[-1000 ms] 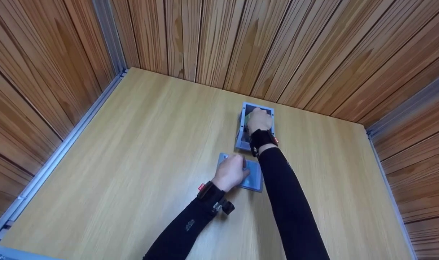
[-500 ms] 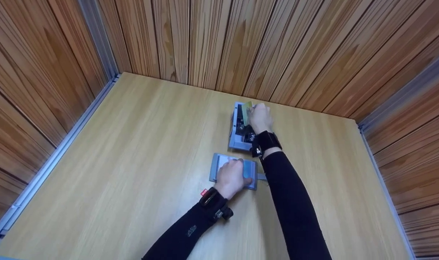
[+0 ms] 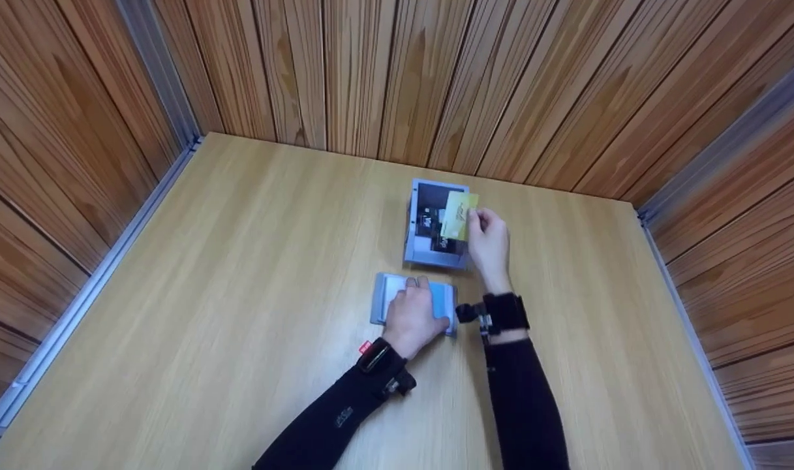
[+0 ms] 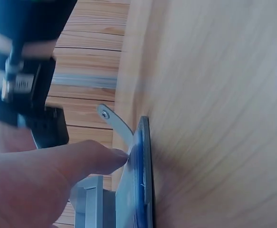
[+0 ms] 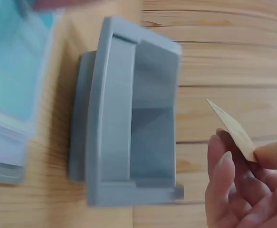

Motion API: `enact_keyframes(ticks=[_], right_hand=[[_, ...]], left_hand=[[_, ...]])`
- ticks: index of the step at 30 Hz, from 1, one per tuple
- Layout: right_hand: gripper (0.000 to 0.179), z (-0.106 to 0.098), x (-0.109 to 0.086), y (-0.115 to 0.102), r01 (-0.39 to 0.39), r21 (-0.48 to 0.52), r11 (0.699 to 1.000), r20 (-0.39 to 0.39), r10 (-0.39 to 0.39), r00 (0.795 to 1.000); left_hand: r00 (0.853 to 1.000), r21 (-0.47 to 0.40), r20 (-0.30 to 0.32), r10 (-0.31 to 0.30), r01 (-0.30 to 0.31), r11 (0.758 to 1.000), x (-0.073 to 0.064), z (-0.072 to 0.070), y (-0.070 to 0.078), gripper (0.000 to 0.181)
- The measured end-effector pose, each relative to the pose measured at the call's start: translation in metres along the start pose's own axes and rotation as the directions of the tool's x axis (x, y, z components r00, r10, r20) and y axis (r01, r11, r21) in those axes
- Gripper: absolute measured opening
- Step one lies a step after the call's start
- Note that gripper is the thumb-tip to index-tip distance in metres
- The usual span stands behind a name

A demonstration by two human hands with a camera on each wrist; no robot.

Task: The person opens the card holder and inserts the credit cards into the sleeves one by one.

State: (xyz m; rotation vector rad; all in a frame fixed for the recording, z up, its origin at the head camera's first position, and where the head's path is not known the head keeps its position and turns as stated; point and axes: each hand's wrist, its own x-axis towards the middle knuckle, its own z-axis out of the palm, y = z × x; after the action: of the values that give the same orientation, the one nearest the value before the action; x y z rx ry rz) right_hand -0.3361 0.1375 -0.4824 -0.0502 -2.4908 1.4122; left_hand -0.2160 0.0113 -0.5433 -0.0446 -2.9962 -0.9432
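My right hand (image 3: 490, 247) pinches a yellow card (image 3: 457, 215) between thumb and fingers, over the right side of a grey box (image 3: 429, 260). In the right wrist view the card (image 5: 232, 129) appears nearly edge-on. Inside the box lie several black cards (image 3: 426, 222), one with "VIP" lettering; the yellow card partly covers them. My left hand (image 3: 412, 318) rests on an open card holder (image 3: 444, 299) with clear bluish sleeves, just in front of the box. In the left wrist view its thumb (image 4: 93, 159) presses the sleeves' edge, and a snap strap (image 4: 117, 124) sticks up.
The wooden table (image 3: 240, 294) extends widely to both sides. A plank wall (image 3: 397, 78) stands close behind the box, with further plank walls at left and right. A metal rail (image 3: 103, 274) runs along the left table edge.
The right hand has come out of the box with the yellow card, and moved back toward me, uncovering the black cards. The left hand stays on the card holder, its fingers now spread further over it.
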Motion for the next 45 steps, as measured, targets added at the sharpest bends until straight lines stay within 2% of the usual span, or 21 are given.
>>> enact_keyframes(ticks=[2, 6, 9, 12, 16, 18, 21, 24, 26, 27, 29, 31, 34, 36, 38, 41, 43, 45], right_hand=[[0.029, -0.008, -0.008, 0.004, -0.058, 0.051, 0.997, -0.002, 0.058, 0.998], [0.032, -0.024, -0.018, 0.006, -0.152, 0.132, 0.979, 0.013, 0.152, 0.988], [0.033, -0.037, -0.020, 0.006, -0.196, 0.153, 0.969, 0.024, 0.194, 0.981], [0.032, -0.049, -0.021, 0.006, -0.230, 0.164, 0.959, 0.023, 0.230, 0.973], [0.032, -0.059, -0.023, 0.005, -0.249, 0.163, 0.955, 0.034, 0.247, 0.968], [0.034, -0.061, -0.023, 0.003, -0.240, 0.150, 0.959, 0.053, 0.235, 0.971], [0.035, -0.062, -0.023, 0.000, -0.217, 0.132, 0.967, 0.083, 0.207, 0.975], [0.035, -0.063, -0.023, 0.000, -0.197, 0.125, 0.972, 0.108, 0.184, 0.977], [0.033, -0.065, -0.023, 0.002, -0.190, 0.128, 0.973, 0.123, 0.175, 0.977], [0.033, -0.066, -0.023, 0.004, -0.195, 0.128, 0.972, 0.134, 0.178, 0.975], [0.032, -0.068, -0.023, 0.008, -0.211, 0.137, 0.968, 0.165, 0.188, 0.968], [0.031, -0.070, -0.023, 0.012, -0.233, 0.157, 0.960, 0.203, 0.200, 0.959], [0.029, -0.073, -0.025, 0.018, -0.266, 0.173, 0.948, 0.280, 0.212, 0.937], [0.029, -0.074, -0.027, 0.020, -0.288, 0.164, 0.943, 0.342, 0.220, 0.914], [0.029, -0.075, -0.029, 0.022, -0.313, 0.122, 0.942, 0.418, 0.237, 0.877], [0.034, -0.073, -0.031, 0.025, -0.335, 0.051, 0.941, 0.521, 0.261, 0.813], [0.038, -0.069, -0.032, 0.026, -0.333, -0.008, 0.943, 0.566, 0.278, 0.776], [0.038, -0.062, -0.034, 0.028, -0.321, -0.059, 0.945, 0.593, 0.292, 0.750]], left_hand=[[1.000, -0.009, 0.018, -0.018, 0.019, 1.000, 0.001, 0.000, -0.001, 0.083], [0.999, -0.006, 0.013, -0.051, 0.051, 0.999, 0.002, 0.001, -0.001, 0.096], [0.998, -0.006, 0.004, -0.060, 0.060, 0.998, 0.001, 0.001, 0.000, 0.106], [0.998, 0.010, 0.002, -0.059, 0.059, 0.998, 0.001, 0.003, 0.003, 0.107], [0.999, 0.095, -0.024, -0.044, 0.046, 0.994, -0.001, 0.007, 0.006, 0.102], [0.999, 0.155, -0.036, -0.037, 0.042, 0.987, -0.002, 0.008, 0.008, 0.100], [0.999, 0.186, -0.047, -0.027, 0.036, 0.982, -0.002, 0.007, 0.009, 0.094], [0.999, 0.111, -0.027, -0.037, 0.040, 0.993, 0.000, 0.000, 0.007, 0.078], [0.998, -0.026, 0.029, -0.059, 0.059, 0.998, 0.004, -0.010, 0.001, 0.055], [0.996, -0.092, 0.057, -0.068, 0.073, 0.993, 0.007, -0.015, -0.004, 0.042], [0.989, -0.225, 0.121, -0.087, 0.112, 0.968, 0.016, -0.026, -0.018, 0.022], [0.979, -0.317, 0.178, -0.097, 0.151, 0.936, 0.029, -0.027, -0.040, 0.024], [0.972, -0.367, 0.215, -0.096, 0.172, 0.914, 0.049, -0.021, -0.074, 0.035], [0.963, -0.376, 0.244, -0.118, 0.206, 0.904, 0.053, -0.025, -0.083, 0.038], [0.945, -0.384, 0.286, -0.158, 0.264, 0.885, 0.048, -0.038, -0.080, 0.038], [0.916, -0.419, 0.352, -0.195, 0.341, 0.842, 0.037, -0.058, -0.070, 0.032], [0.907, -0.456, 0.378, -0.188, 0.359, 0.814, 0.035, -0.061, -0.072, 0.028], [0.905, -0.495, 0.394, -0.163, 0.358, 0.791, 0.035, -0.060, -0.077, 0.029]])
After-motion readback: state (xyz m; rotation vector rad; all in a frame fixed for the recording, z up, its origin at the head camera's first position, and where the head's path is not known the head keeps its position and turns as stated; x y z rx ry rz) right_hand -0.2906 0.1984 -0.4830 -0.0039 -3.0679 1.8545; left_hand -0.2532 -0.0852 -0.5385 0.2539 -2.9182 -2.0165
